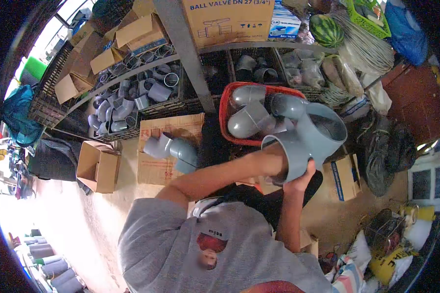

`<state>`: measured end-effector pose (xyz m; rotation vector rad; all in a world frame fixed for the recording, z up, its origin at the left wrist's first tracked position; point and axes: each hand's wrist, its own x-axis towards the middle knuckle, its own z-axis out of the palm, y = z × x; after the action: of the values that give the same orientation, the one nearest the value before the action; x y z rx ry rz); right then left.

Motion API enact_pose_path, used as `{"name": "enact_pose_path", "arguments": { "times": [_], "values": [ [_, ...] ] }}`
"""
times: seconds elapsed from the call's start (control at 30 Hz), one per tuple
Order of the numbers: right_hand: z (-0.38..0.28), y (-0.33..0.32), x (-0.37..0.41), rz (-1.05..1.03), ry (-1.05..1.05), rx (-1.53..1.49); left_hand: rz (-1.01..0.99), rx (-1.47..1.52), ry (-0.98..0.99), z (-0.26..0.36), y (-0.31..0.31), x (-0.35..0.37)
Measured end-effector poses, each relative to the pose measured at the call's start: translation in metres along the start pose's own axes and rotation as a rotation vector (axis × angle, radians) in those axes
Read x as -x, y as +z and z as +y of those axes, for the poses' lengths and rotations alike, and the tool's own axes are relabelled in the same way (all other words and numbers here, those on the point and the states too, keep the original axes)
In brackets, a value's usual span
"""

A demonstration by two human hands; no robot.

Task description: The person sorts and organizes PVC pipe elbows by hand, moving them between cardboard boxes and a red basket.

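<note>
A large grey plastic pipe elbow (305, 131) is held up in front of me, over the right part of a red crate (225, 115). One of its wide mouths faces up and right, the other down and left. My left hand (277, 162) reaches into the lower mouth, its fingers hidden inside. My right hand (300, 178) grips the rim of that mouth, thumb on the outside. In the red crate lie several more grey elbows (249, 119). Two joined or touching grey fittings (182, 152) rest on a flattened cardboard sheet (149, 168) to the left.
Black crates (164, 107) full of smaller grey fittings (117, 110) line the back. A metal post (183, 53) rises between them. An open cardboard box (107, 168) stands left on the floor. A watermelon (326, 31) and bundled cords (364, 46) lie at upper right; sacks (359, 254) lie lower right.
</note>
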<state>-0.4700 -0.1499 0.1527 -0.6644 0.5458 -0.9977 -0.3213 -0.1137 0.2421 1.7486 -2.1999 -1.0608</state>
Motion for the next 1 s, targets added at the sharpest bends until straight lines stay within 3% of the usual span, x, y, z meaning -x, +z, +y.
{"name": "enact_pose_path", "arguments": {
  "times": [0.07, 0.2, 0.27, 0.3, 0.33, 0.4, 0.43, 0.47, 0.5, 0.57, 0.6, 0.67, 0.7, 0.8, 0.87, 0.93, 1.0],
  "values": [
    [0.000, -0.005, -0.002, 0.017, 0.046, -0.057, -0.085, -0.088, 0.085, -0.011, -0.006, 0.004],
    [0.006, -0.017, -0.007, 0.036, -0.082, -0.031, 0.210, 0.230, 0.482, -0.053, 0.033, -0.012],
    [0.009, -0.024, -0.008, 0.012, -0.174, 0.054, 0.268, 0.275, 0.234, -0.054, 0.045, -0.020],
    [0.021, -0.041, -0.011, -0.016, -0.164, 0.058, 0.099, 0.254, 0.102, -0.056, 0.047, -0.032],
    [0.023, -0.048, -0.010, -0.042, -0.155, 0.066, 0.074, 0.252, 0.126, -0.050, 0.053, -0.034],
    [0.030, -0.054, -0.011, 0.081, -0.163, 0.072, 0.411, 0.001, 0.324, -0.036, 0.068, -0.029],
    [0.030, -0.057, -0.010, 0.015, -0.192, 0.005, 0.581, -0.114, 0.421, -0.031, 0.069, -0.025],
    [0.030, -0.064, -0.010, -0.054, -0.218, -0.058, 0.566, -0.104, 0.445, -0.032, 0.064, -0.022],
    [0.038, -0.088, -0.016, -0.044, -0.201, -0.104, 0.166, 0.138, 0.292, -0.031, 0.051, -0.013],
    [0.038, -0.108, -0.009, -0.039, -0.217, -0.069, -0.256, 0.370, 0.132, -0.020, 0.047, -0.014],
    [0.037, -0.113, -0.010, -0.063, -0.226, -0.042, -0.160, 0.484, 0.107, -0.021, 0.051, -0.018],
    [0.036, -0.108, -0.005, -0.038, -0.285, 0.036, 0.296, 0.665, 0.136, -0.018, 0.071, -0.036],
    [0.033, -0.099, -0.002, -0.027, -0.340, 0.119, 0.376, 0.665, 0.138, -0.015, 0.078, -0.041],
    [0.012, -0.072, 0.000, -0.002, -0.504, 0.387, 0.489, 0.304, 0.285, -0.014, 0.099, -0.039],
    [-0.004, -0.061, 0.004, 0.010, -0.557, 0.491, 0.461, 0.140, 0.371, -0.022, 0.098, -0.028],
    [-0.012, -0.051, 0.008, 0.145, -0.405, 0.279, 0.357, 0.204, 0.396, -0.031, 0.087, -0.018],
    [-0.010, -0.069, 0.005, 0.149, -0.407, 0.363, 0.356, 0.589, 0.419, -0.028, 0.075, -0.015]
  ]
}}
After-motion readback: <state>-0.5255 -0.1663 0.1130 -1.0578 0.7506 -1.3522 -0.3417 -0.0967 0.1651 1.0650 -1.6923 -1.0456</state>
